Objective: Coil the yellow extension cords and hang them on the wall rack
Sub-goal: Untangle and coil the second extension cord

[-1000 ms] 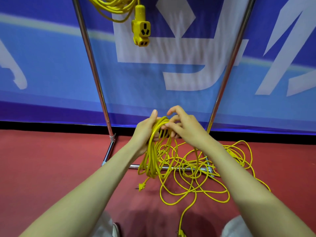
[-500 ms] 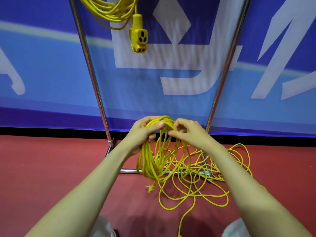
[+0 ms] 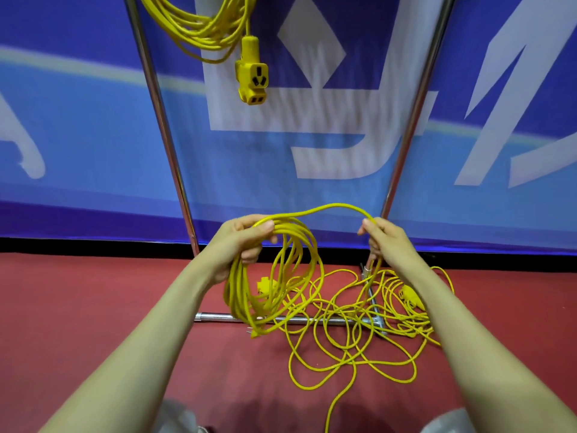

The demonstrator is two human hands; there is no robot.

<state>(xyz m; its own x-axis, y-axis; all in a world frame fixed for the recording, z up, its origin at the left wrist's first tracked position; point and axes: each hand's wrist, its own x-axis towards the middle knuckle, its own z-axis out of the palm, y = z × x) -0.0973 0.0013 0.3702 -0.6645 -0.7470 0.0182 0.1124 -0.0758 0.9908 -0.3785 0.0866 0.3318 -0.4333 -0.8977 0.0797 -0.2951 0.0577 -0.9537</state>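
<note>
I see the coil of yellow cord (image 3: pixel 268 285) hanging in several loops from the left hand (image 3: pixel 240 245), whose fingers and thumb are curled round the top of the bundle. One strand arches from there across to the right hand (image 3: pixel 385 242), which pinches it between thumb and fingers. The two hands are held apart. A small plug (image 3: pixel 253 334) dangles at the bottom of the coil, near the red floor (image 3: pixel 93 307). The rest of the cord lies in a loose tangle (image 3: pixel 352 351) on the floor, over the base bar (image 3: pixel 215 317) of the rack (image 3: pixel 415 120), with a yellow socket block (image 3: pixel 410 295) among it on the right. Higher up, another coiled cord (image 3: pixel 203 29) hangs between the rack's two poles, its socket (image 3: pixel 251 79) dangling before a blue banner (image 3: pixel 78 135).
</note>
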